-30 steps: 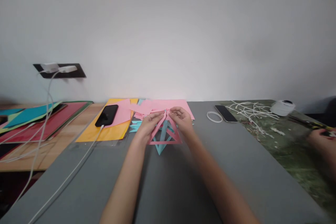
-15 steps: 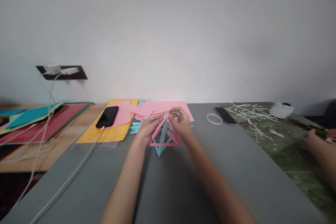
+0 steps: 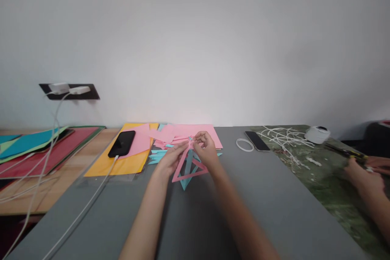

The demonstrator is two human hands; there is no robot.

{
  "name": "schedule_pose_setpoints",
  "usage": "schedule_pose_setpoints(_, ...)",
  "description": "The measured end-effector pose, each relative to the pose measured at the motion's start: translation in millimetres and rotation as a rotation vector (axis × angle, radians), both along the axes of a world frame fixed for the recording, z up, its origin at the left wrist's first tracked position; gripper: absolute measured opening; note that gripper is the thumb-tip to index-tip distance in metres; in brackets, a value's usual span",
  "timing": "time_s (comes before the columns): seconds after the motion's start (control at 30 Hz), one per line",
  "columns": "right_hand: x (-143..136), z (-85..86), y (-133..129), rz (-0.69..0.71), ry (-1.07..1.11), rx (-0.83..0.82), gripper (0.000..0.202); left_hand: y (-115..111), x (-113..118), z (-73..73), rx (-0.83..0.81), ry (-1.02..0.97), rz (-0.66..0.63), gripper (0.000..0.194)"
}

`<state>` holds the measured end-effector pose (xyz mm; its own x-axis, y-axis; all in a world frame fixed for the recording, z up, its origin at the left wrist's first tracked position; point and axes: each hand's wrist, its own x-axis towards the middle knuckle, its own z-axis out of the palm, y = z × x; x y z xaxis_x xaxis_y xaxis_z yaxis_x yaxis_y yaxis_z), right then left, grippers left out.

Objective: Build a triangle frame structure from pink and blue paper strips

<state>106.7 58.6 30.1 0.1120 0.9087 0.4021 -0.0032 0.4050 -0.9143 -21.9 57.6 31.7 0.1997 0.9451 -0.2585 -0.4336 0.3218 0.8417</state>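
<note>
A star-like frame of pink and light-blue paper strips point(image 3: 189, 176) hangs between my hands over the grey table point(image 3: 195, 219), its blue corner pointing toward me. My left hand point(image 3: 169, 160) pinches the frame near its top from the left. From the right, my right hand point(image 3: 207, 150) has its fingers closed on the same top part. Small details at the fingertips are too fine to make out. Behind the hands lie pink paper sheets point(image 3: 207, 130) and strips, with light-blue strips point(image 3: 156, 157) to their left.
On yellow paper point(image 3: 106, 165) lies a black phone point(image 3: 122, 144) with a white cable. A white ring point(image 3: 244, 145), another phone point(image 3: 257, 141) and white cords point(image 3: 284, 138) are at the right. Coloured sheets point(image 3: 70, 142) lie left. Another person's hand point(image 3: 364, 176) holds a tool at far right.
The paper frame has turned and its pink lower strip now slants. The view has tilted slightly, so the table sits lower. Both hands keep their hold, and the other person's hands have moved a little.
</note>
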Motion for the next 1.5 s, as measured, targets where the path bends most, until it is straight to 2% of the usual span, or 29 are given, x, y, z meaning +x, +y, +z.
schedule_pose_setpoints(0.53,1.4,-4.3,4.1,0.054,0.056,0.012,0.020,1.2,-1.2,1.1,-0.013,-0.055,-0.038,0.012)
schedule_pose_setpoints(1.5,2.5,-7.5,5.0,0.109,0.132,-0.006,0.021,-1.9,-0.4,5.9,0.023,-0.055,-0.025,0.011)
